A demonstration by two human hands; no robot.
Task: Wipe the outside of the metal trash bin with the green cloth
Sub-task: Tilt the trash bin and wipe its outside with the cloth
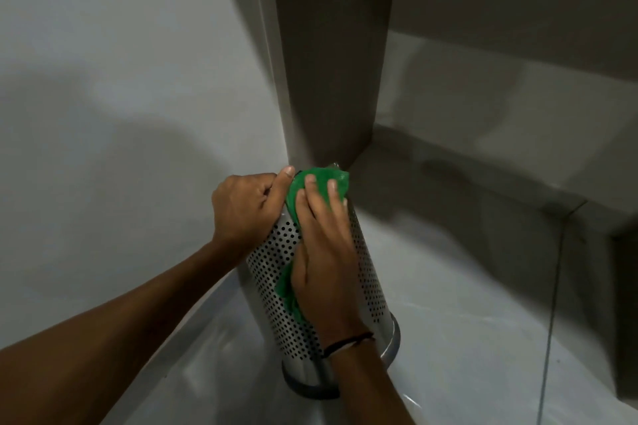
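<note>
A perforated metal trash bin (272,272) stands on the floor, tilted away from me toward the wall corner. My left hand (243,207) grips the bin's upper rim on its left side. My right hand (322,252) lies flat on the bin's side and presses the green cloth (317,179) against the metal. The cloth bunches over the rim beyond my fingertips, and a strip of it shows under my palm on the left. A dark band sits on my right wrist. The bin's base ring is visible near my right forearm.
A white wall (103,114) rises on the left. A brown door frame or panel (331,45) stands right behind the bin. Glossy grey floor tiles (483,338) spread to the right, with a dark skirting edge at the far right.
</note>
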